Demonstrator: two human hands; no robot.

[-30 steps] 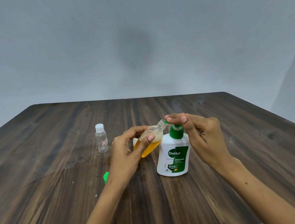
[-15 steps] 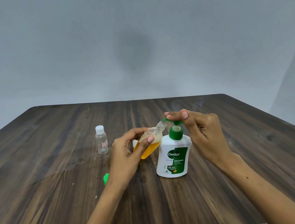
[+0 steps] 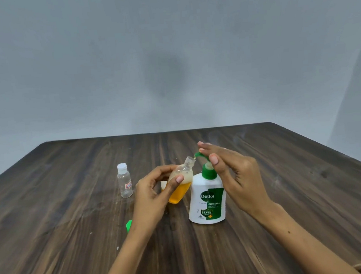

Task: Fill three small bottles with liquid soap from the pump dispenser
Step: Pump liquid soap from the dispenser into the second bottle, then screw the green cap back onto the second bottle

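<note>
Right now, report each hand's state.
Left hand: holds the tilted small clear bottle of orange soap.
Right hand: open, straight fingers over the green pump head of the white dispenser.

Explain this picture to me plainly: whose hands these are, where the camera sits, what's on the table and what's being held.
There is no machine here: a person works with bare hands, filmed by a camera on their head looking forward and down. The left hand holds a small bottle, tilted and partly full of orange soap, its mouth at the green spout of the pump dispenser. The right hand rests straight fingers on the pump top. On the wooden table also stand a clear capped bottle and, beside the left wrist, a green cap.
</note>
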